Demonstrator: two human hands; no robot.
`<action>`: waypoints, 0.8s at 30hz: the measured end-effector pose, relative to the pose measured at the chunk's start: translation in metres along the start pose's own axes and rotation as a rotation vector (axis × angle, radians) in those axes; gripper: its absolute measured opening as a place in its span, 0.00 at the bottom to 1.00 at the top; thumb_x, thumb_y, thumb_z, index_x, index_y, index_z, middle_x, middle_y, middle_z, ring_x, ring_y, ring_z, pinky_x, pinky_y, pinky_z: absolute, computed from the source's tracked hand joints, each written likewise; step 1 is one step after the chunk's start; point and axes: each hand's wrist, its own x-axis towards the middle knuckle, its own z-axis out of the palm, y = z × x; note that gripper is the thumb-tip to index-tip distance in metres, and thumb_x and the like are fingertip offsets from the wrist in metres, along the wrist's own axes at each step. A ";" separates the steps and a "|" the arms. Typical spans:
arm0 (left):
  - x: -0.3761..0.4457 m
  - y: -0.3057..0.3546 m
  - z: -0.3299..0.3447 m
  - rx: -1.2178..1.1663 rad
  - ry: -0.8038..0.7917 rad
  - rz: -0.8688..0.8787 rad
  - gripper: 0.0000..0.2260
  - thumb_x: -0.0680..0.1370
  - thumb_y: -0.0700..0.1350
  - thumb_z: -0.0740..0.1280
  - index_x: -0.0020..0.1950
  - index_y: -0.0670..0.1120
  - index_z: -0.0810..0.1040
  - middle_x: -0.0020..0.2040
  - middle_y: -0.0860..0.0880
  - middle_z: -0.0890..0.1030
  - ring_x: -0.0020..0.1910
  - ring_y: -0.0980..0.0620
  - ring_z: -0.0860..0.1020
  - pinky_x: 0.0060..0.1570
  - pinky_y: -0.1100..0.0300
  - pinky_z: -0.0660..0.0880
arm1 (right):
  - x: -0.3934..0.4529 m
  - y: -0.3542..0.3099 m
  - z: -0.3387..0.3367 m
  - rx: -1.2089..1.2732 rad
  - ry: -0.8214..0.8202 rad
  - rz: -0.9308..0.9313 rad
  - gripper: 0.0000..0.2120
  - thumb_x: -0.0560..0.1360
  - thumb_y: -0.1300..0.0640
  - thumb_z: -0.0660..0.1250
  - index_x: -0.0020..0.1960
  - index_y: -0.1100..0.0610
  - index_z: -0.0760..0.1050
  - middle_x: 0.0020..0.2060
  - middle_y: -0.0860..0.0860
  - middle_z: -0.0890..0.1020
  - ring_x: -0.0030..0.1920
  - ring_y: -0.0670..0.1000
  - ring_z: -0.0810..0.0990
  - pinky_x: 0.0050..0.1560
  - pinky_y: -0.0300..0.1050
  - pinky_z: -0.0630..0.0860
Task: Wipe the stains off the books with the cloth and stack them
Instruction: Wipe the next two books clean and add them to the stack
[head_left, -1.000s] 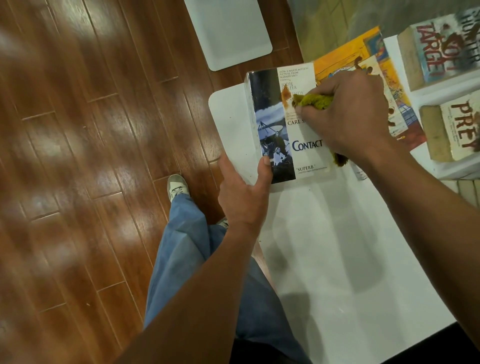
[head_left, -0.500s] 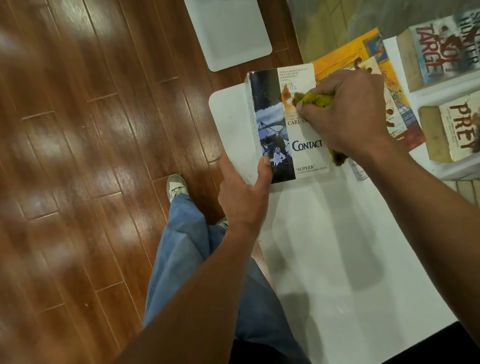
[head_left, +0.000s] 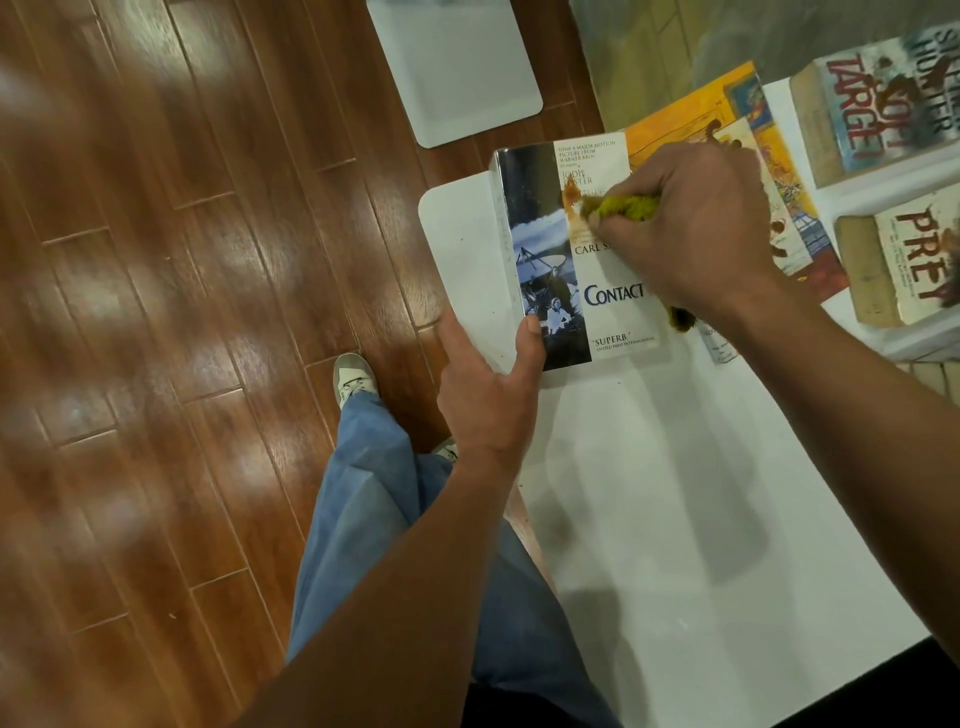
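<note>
While the wood floor (head_left: 182, 312) fills the left side, with one shoe (head_left: 355, 378) and a jeans leg (head_left: 374, 499) of mine below, nothing task-related sits there. A pale mat (head_left: 457, 78) lies on the floor past the tabletop's far end.

My left hand (head_left: 488, 389) is at the near-left corner of the Contact book (head_left: 571, 260), thumb pressed on the cover, other fingers loosely spread off the tabletop edge; it pins the book, not a full wrap. The book lies flat, face up, at the left end of the white tabletop (head_left: 675, 493).

An orange-brown stain (head_left: 571, 200) is visible on the upper cover, smeared, not gone. My right hand (head_left: 696, 228) is curled tight round the yellow-green cloth (head_left: 623, 208), which touches the cover right beside the stain; a tuft of cloth pokes out under the wrist.

Further right: an orange book (head_left: 691, 119) partly under my hand, with brown splotches. Then the Target book (head_left: 883, 104) and the Prey book (head_left: 914, 260), each on a white surface, both spotted brown, well apart from each other.

Progress, my read: early. I count one book mid-wipe, stain partly left; three more look dirty and untouched. No stack anywhere in view, so all stacking is left.
</note>
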 end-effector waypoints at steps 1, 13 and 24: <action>0.000 0.000 0.000 0.003 0.000 0.002 0.27 0.77 0.60 0.67 0.71 0.48 0.66 0.57 0.57 0.80 0.48 0.69 0.78 0.44 0.79 0.71 | -0.002 -0.001 0.001 -0.022 -0.022 -0.031 0.14 0.75 0.43 0.72 0.56 0.49 0.84 0.53 0.48 0.84 0.54 0.54 0.77 0.52 0.49 0.69; 0.000 0.002 0.001 -0.026 0.002 0.003 0.31 0.74 0.67 0.64 0.70 0.49 0.66 0.54 0.60 0.80 0.49 0.73 0.77 0.44 0.78 0.72 | 0.004 -0.004 -0.004 0.011 0.014 -0.002 0.14 0.75 0.43 0.72 0.56 0.49 0.85 0.52 0.49 0.85 0.52 0.54 0.78 0.47 0.46 0.72; 0.001 0.001 0.002 -0.018 0.010 0.005 0.33 0.72 0.68 0.63 0.70 0.51 0.66 0.53 0.63 0.79 0.50 0.69 0.78 0.50 0.68 0.76 | 0.006 -0.004 -0.005 -0.042 -0.073 -0.104 0.13 0.75 0.44 0.72 0.56 0.49 0.84 0.51 0.49 0.85 0.45 0.50 0.72 0.44 0.47 0.71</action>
